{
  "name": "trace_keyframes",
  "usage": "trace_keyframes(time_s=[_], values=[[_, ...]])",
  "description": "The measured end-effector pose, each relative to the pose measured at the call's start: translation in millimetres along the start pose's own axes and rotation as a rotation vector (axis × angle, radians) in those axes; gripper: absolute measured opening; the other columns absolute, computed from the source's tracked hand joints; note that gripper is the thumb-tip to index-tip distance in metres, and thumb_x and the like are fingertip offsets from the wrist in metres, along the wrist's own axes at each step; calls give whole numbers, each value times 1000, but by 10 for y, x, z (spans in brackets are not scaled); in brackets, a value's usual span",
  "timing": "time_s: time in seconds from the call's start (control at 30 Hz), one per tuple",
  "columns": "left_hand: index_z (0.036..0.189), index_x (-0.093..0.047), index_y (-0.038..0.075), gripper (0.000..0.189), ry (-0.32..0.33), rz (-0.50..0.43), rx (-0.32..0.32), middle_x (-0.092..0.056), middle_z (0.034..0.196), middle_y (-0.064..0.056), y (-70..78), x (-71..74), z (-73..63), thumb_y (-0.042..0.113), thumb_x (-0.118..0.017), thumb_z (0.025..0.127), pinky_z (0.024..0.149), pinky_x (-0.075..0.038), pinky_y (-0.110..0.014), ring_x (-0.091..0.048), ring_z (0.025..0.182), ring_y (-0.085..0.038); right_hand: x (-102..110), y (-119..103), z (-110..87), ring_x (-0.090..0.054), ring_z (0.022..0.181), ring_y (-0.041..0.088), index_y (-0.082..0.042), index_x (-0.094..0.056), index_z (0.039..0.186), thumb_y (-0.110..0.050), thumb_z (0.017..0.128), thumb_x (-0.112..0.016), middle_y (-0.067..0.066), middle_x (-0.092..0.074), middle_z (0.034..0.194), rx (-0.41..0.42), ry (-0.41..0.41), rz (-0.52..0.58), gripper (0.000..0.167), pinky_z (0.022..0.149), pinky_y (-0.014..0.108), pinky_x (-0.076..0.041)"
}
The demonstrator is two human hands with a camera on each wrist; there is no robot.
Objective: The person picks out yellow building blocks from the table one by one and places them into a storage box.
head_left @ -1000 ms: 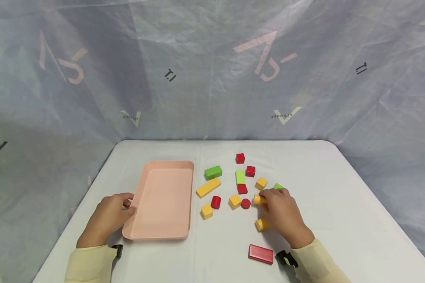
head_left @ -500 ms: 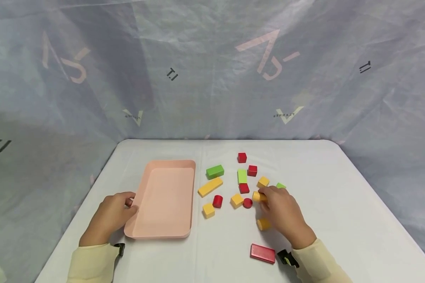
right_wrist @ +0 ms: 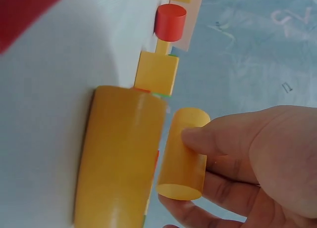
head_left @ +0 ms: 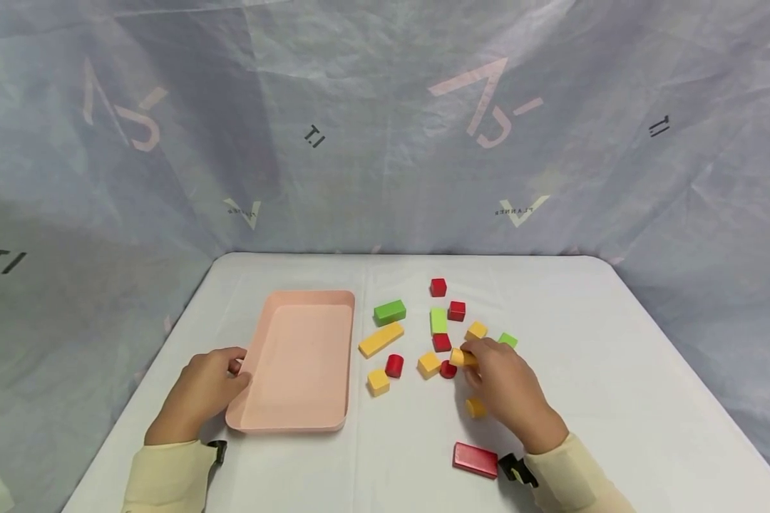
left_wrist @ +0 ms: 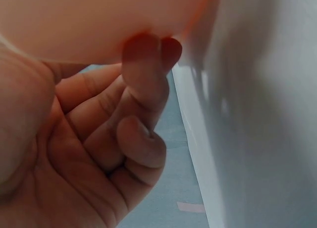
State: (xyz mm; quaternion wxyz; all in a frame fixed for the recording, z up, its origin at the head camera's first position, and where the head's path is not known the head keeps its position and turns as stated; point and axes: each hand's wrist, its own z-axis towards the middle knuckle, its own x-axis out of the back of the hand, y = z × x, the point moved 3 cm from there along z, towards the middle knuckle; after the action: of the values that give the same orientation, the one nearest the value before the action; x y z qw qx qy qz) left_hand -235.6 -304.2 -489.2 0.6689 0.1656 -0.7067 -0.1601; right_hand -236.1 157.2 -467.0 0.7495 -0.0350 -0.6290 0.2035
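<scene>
My left hand (head_left: 197, 390) grips the left rim of a peach-pink tray (head_left: 298, 363), thumb over the edge and fingers curled at its outer side. In the left wrist view the fingertips touch the tray's wall (left_wrist: 79, 25). A yellow cylinder block (head_left: 459, 358) is pinched between thumb and fingers of my right hand (head_left: 508, 388); the right wrist view has this held cylinder (right_wrist: 181, 156) off the table. Nearer me, a second yellow cylinder (head_left: 475, 408) lies partly behind that hand. Close by are a round red block (head_left: 448, 369) and a yellow cube (head_left: 429, 365).
Other blocks lie between tray and right hand: a green block (head_left: 390, 313), a long yellow block (head_left: 381, 340), a red cylinder (head_left: 394, 366), a lime block (head_left: 438, 321) and several cubes. A red bar (head_left: 475, 460) lies near the right wrist. Grey cloth (head_left: 372, 128) hangs behind the white table (head_left: 616, 342).
My right hand has lifted the yellow cylinder and moved it slightly left, so it now partly overlaps the round red block. The left hand stays on the tray.
</scene>
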Motion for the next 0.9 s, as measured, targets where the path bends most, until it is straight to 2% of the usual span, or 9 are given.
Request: trace_keyframes(time_s=[0.27,0.4,0.67,0.9], values=[[131,-66,-4,44,1,-8,-14,-74,100,-10,-3,12,-2,13,-71,90,65,-53,-36,-64,72,-13,43,-70,31,-61,87,17,-12,-73,114,-15,84,-85,0,-70,101,24,14,0,33,80,41,-59],[131,-66,-4,44,5,-11,-12,-74,100,-11,0,7,-8,12,-71,90,64,-53,-35,-64,72,-13,41,-100,42,-60,87,18,-11,-73,114,-14,84,-85,1,-70,101,27,12,0,33,78,39,-59],[129,-67,-3,42,17,-10,1,-73,97,-9,0,11,-16,12,-70,90,63,-51,-34,-63,72,-14,35,-236,59,-61,91,21,-10,-75,116,-14,82,-88,1,-71,104,85,18,-21,38,80,36,-58],[130,-66,-4,43,20,-15,-5,-74,98,-10,6,14,-27,13,-71,90,66,-54,-38,-65,74,-15,16,-319,64,-63,96,22,-10,-74,119,-16,83,-87,1,-72,107,118,16,-24,39,82,34,-57]])
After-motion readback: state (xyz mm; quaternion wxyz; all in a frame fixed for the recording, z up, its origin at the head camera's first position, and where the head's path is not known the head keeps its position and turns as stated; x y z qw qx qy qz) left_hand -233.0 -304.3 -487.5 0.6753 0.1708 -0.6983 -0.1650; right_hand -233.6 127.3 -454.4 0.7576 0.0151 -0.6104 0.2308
